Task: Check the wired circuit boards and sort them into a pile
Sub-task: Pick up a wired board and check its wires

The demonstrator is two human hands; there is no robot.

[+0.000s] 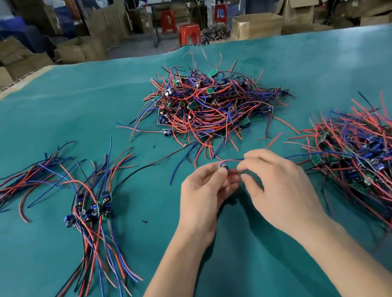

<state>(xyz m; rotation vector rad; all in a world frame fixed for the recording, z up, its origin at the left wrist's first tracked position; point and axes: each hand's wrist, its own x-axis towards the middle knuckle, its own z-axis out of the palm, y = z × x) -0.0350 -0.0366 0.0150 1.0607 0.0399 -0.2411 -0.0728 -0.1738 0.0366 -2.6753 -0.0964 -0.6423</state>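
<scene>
**A:** Your left hand (203,193) is pinching a small wired circuit board (224,169) by its fingertips, and your right hand (273,182) is pinching the wires coming off it, right beside. Both are hovering over the green mat (29,119), near the middle.

**B:** Can you read the board, though? I'm only seeing a dark component poking out between your fingers; the rest is getting hidden by them.

**A:** Same here. The red and blue leads are trailing away from you towards the big tangled heap (208,104).

**B:** The aligned bunch (91,212) is lying to your left, with boards clustered mid-length. Further left, the loose bundle (19,185) is looking like wires only, hard to say.

**A:** And the right-hand pile (378,159) is smearing into blur and getting cut off at the frame edge.
</scene>
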